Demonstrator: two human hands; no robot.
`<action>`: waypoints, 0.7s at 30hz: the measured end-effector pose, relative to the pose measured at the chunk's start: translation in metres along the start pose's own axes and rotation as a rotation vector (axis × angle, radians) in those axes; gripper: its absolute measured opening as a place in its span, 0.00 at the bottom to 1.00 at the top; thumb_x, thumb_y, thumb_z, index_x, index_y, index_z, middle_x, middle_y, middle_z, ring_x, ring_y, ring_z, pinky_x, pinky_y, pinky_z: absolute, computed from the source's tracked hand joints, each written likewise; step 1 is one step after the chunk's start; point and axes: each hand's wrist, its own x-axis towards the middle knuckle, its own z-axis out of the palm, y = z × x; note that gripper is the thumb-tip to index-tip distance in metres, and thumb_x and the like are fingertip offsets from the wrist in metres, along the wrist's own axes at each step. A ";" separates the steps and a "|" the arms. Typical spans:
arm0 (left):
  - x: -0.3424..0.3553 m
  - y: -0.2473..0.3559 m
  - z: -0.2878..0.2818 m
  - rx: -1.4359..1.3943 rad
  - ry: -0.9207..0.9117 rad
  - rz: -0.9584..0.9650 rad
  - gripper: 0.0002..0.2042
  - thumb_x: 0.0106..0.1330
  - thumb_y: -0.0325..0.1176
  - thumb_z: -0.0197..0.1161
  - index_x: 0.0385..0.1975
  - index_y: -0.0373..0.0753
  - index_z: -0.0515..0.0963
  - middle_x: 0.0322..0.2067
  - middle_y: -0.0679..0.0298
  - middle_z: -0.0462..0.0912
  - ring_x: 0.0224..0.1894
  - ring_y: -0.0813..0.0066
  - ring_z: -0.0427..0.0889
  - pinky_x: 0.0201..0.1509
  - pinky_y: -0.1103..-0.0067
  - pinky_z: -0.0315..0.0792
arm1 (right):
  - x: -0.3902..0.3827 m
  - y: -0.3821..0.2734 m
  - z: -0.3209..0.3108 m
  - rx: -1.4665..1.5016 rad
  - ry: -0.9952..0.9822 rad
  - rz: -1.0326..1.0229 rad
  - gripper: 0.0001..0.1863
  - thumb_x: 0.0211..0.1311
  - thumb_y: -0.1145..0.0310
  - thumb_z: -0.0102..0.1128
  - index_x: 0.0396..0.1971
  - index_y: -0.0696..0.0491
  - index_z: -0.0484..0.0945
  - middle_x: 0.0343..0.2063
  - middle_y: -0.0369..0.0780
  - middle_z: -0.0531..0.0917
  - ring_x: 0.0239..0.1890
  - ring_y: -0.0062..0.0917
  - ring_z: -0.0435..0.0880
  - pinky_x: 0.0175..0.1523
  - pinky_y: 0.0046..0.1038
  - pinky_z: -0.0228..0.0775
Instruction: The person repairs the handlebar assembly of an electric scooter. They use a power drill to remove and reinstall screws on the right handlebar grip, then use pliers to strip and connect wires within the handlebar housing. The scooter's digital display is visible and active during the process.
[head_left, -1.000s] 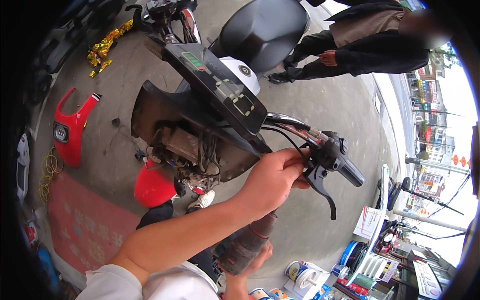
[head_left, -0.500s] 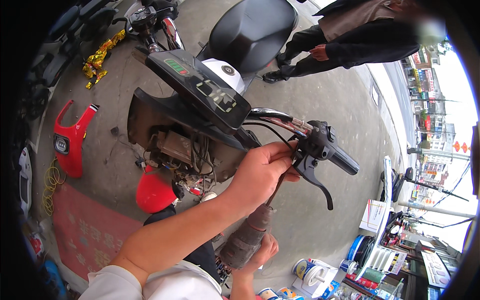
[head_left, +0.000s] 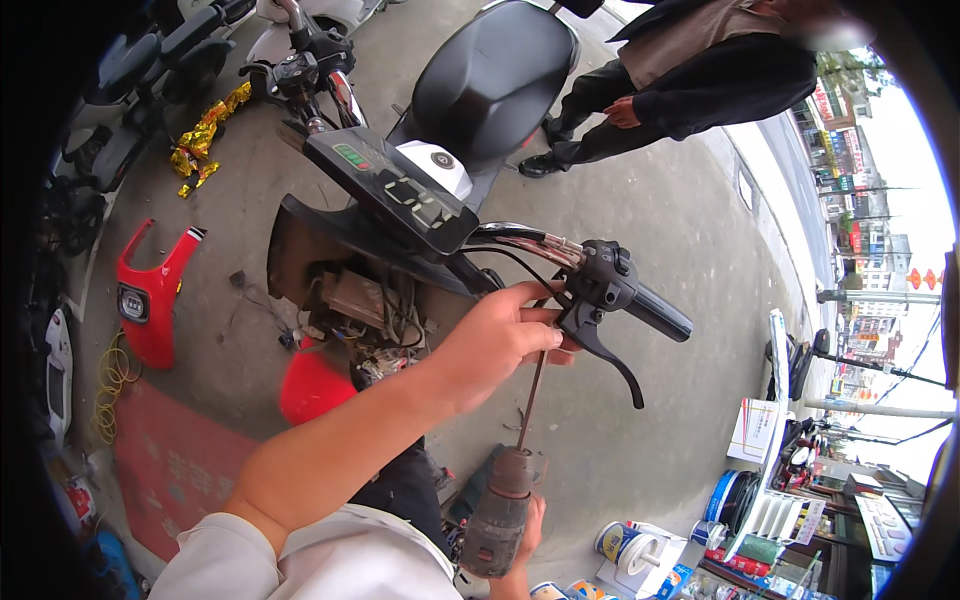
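1. Head view (the only 1), clock centred on frame. Drill [head_left: 492,530] at 6 o'clock, long bit [head_left: 533,400] pointing up toward 12, into the lever clamp area.
2. Right hand [head_left: 533,535] at 6: wrapped round the drill from behind. Trigger finger hidden, can't tell if pressed.
3. Left hand [head_left: 500,335] at centre: fingers look pinched round the bit's upper end. Tip hidden; can't tell if it's seated or if they hold a fastener too.
4. Main risk: bare fingers on the bit. If it spins hard or jumps, skin could get burned or nicked.
5. Bit is long and thin, drill hangs well below. Slight wrist tilt could walk the tip off line and chew a screw head.
6. Slip toward 3: could scratch the switch housing [head_left: 605,272]. Toward 4: brake lever [head_left: 612,365].
7. Black cable [head_left: 520,262] at 1, just beside the fingers. Stray tip could snag it.
8. Handlebar [head_left: 530,240] at 1: could swing under push, nobody's hand bracing it.
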 end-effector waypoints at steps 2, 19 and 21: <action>-0.007 0.004 0.006 -0.033 -0.024 -0.086 0.22 0.73 0.30 0.60 0.63 0.30 0.68 0.51 0.58 0.82 0.54 0.67 0.83 0.62 0.70 0.77 | -0.001 -0.009 0.000 0.050 0.038 0.042 0.16 0.53 0.74 0.69 0.44 0.59 0.82 0.38 0.45 0.84 0.44 0.42 0.82 0.53 0.42 0.72; 0.022 -0.013 0.048 0.116 0.168 -0.058 0.13 0.73 0.35 0.64 0.50 0.33 0.79 0.45 0.58 0.84 0.52 0.69 0.82 0.51 0.70 0.83 | -0.001 0.056 0.082 1.545 0.010 0.767 0.14 0.71 0.76 0.59 0.55 0.52 0.76 0.50 0.41 0.82 0.51 0.25 0.81 0.57 0.25 0.79; 0.022 -0.012 0.048 0.147 0.167 -0.073 0.13 0.73 0.35 0.64 0.51 0.33 0.78 0.45 0.57 0.84 0.52 0.69 0.82 0.51 0.70 0.83 | 0.005 0.042 0.089 1.036 0.048 0.605 0.19 0.65 0.77 0.64 0.55 0.54 0.75 0.51 0.42 0.80 0.51 0.28 0.81 0.58 0.28 0.76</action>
